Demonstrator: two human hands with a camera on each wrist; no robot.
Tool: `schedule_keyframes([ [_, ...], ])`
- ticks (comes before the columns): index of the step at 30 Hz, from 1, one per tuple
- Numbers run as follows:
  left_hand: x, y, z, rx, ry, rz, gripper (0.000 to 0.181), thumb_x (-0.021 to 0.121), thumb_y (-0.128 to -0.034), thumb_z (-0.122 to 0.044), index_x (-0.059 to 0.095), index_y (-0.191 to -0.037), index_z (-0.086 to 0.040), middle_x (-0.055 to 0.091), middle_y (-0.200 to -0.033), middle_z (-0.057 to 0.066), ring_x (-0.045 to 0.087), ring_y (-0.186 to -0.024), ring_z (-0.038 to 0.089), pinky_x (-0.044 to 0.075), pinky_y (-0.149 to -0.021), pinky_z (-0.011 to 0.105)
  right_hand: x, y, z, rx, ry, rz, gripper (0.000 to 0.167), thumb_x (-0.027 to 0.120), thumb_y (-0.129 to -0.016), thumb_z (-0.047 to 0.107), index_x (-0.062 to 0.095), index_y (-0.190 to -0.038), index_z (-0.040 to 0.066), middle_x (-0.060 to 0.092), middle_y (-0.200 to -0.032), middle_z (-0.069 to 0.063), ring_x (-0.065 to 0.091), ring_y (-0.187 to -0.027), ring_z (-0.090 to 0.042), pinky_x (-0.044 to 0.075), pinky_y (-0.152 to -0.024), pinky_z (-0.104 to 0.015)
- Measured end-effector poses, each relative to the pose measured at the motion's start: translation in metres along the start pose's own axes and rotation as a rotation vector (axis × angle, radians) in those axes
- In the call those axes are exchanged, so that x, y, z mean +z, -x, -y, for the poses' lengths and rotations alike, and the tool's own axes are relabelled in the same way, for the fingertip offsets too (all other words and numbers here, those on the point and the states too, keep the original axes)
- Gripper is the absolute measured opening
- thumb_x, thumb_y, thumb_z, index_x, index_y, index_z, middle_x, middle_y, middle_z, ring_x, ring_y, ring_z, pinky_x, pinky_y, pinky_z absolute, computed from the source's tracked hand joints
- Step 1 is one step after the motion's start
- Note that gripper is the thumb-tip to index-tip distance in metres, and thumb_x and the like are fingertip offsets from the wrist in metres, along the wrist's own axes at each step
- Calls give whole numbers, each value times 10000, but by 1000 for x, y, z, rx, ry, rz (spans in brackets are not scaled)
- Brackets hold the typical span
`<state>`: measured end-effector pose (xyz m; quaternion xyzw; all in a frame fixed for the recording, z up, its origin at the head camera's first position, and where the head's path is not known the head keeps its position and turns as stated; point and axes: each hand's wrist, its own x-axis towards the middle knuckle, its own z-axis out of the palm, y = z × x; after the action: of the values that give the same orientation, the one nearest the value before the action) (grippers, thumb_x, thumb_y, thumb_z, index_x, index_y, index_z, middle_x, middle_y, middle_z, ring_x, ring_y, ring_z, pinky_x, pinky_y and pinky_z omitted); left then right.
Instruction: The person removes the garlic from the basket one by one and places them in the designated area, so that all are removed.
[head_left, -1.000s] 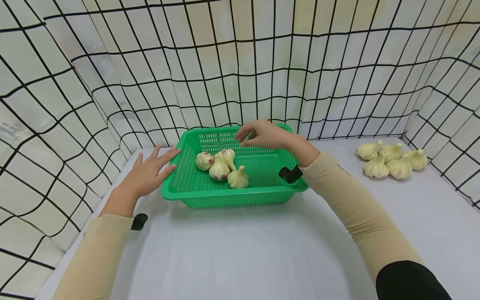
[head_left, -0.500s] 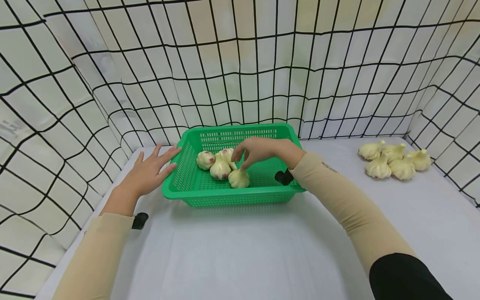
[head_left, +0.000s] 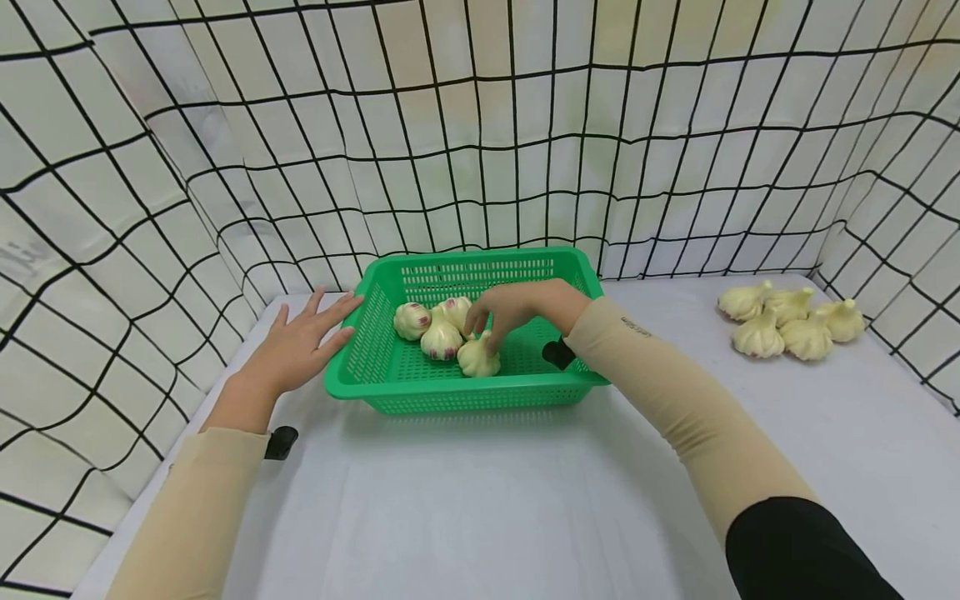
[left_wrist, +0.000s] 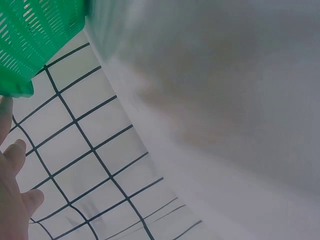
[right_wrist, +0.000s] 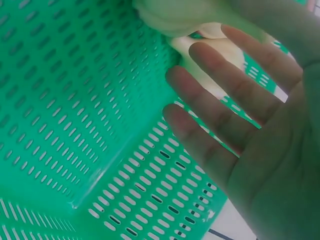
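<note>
Sitting stalk-up, front garlic bulb (head_left: 477,360) in green basket (head_left: 420,389) now has R hand (head_left: 512,310) lower by its top vs a sec ago, fingers loosely bent w/ no grip yet, so reach looks nearly done, while L hand (head_left: 298,343), fingers spread, touches basket's L rim.

Rear garlic (head_left: 452,309): inside green basket (head_left: 525,383), partly behind right grip (head_left: 516,306)
Sleeve print (head_left: 636,327): right of green basket, too small to read

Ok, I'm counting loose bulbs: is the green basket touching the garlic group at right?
Apart: the head view shows tabletop between the basket and the garlic group.
</note>
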<state>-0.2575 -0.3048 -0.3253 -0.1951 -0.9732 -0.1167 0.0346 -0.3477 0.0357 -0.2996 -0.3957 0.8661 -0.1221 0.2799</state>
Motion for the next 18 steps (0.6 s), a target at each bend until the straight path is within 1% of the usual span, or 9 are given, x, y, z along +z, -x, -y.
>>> schedule_keyframes([
  [6,0,0,-1,-2,2,0,625,351,-1105,-497,264,-1644,-192,263,-1668,129,43,-1549,437,-56,-1166,711,4,-7,4,24,29,46,560,804,-886,180,618,-1414,165,569,-1429,-65,510,-1326,-226,480,-1036,-360],
  [12,0,1,0,-2,3,-2,625,343,-1106,-497,253,-1647,-197,259,-1670,130,33,-1552,427,-62,-1168,707,8,-11,7,36,147,40,661,846,-863,241,576,-1464,185,490,-1513,-21,425,-1389,-207,407,-1112,-386],
  [14,0,1,0,-1,9,-1,624,343,-1107,-496,253,-1647,-197,258,-1670,130,27,-1553,422,-70,-1169,701,10,-12,7,37,161,35,663,849,-862,247,576,-1464,187,484,-1516,-21,422,-1387,-203,400,-1118,-385],
  [18,0,1,-1,-2,13,0,623,348,-1106,-493,258,-1646,-194,260,-1669,131,25,-1554,420,-70,-1169,700,11,-13,6,36,159,24,648,852,-857,241,588,-1445,174,504,-1490,-19,444,-1357,-197,423,-1091,-374],
])
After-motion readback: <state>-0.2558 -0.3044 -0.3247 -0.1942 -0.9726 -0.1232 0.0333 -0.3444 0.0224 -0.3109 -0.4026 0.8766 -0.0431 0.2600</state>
